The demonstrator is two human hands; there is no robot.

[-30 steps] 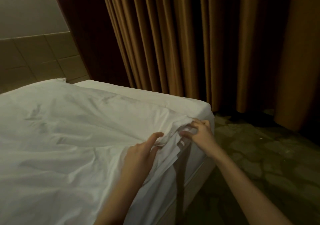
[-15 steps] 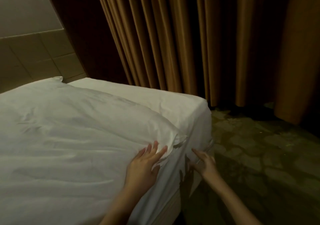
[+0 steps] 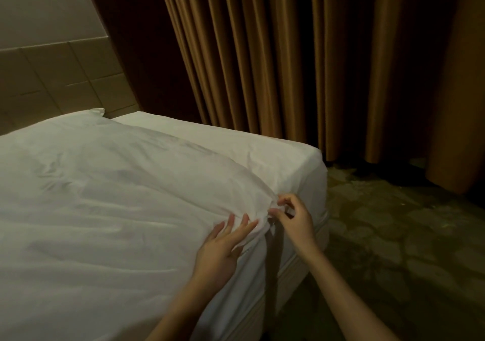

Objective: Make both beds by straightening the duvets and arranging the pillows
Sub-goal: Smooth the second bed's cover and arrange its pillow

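Observation:
A white duvet [image 3: 110, 204] lies wrinkled across the bed [image 3: 296, 157], whose bare white sheet shows along the far edge and at the corner. The duvet's near corner reaches the bed's side edge. My left hand [image 3: 223, 249] rests flat on the duvet just left of that corner, fingers spread. My right hand [image 3: 294, 217] pinches the duvet's corner between thumb and fingers at the mattress edge. No pillow shows in this view.
Brown curtains [image 3: 301, 65] hang close behind the bed's far side. A patterned carpet floor [image 3: 399, 249] lies to the right. A tiled wall [image 3: 52, 78] stands at the left behind the bed.
My right hand has come up from the mattress side and taken the duvet's corner. My left hand stays flat on the duvet, shifted slightly. The duvet lies flatter than a second ago.

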